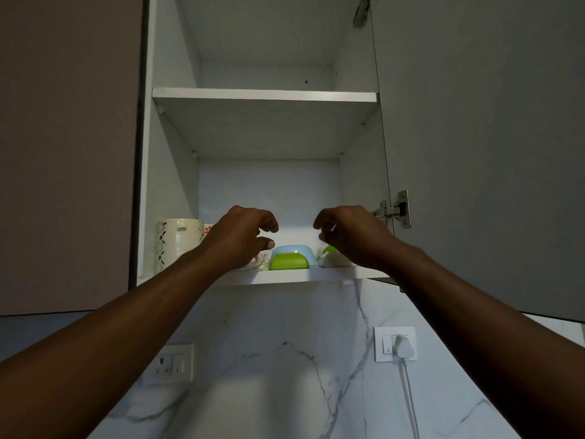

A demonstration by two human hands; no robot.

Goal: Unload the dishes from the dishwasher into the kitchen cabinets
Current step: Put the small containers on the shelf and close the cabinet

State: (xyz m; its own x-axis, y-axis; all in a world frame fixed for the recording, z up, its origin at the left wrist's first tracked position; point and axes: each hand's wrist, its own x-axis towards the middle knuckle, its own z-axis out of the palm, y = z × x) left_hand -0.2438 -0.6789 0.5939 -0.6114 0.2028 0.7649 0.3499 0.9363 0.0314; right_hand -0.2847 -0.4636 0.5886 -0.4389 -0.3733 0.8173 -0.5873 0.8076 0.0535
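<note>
**Bowls on the bottom shelf**

Marble wall (269, 359) runs below an open cabinet (148, 153) whose door (474, 153) swings to our right. We reach up with both arms to the bottom shelf (285, 276). Our left hand (240, 236) and right hand (351, 232) hover over the shelf with fingers loosely curled, and neither holds anything that we can see.

Between and just below our hands sits an upturned green bowl (288, 261) with a blue bowl (296, 250) close behind it. A second green bowl (329, 249) peeks out under our right hand, seemingly atop a white dish (332, 261). A cream mug (179, 242) stands at the shelf's left end, and a floral dish (261, 260) lies partly hidden under our left hand.

We judge the bowls are just set down. To do this well, we should check that each sits flat and back from the shelf edge, then draw our hands out level so our knuckles knock nothing over.
</note>
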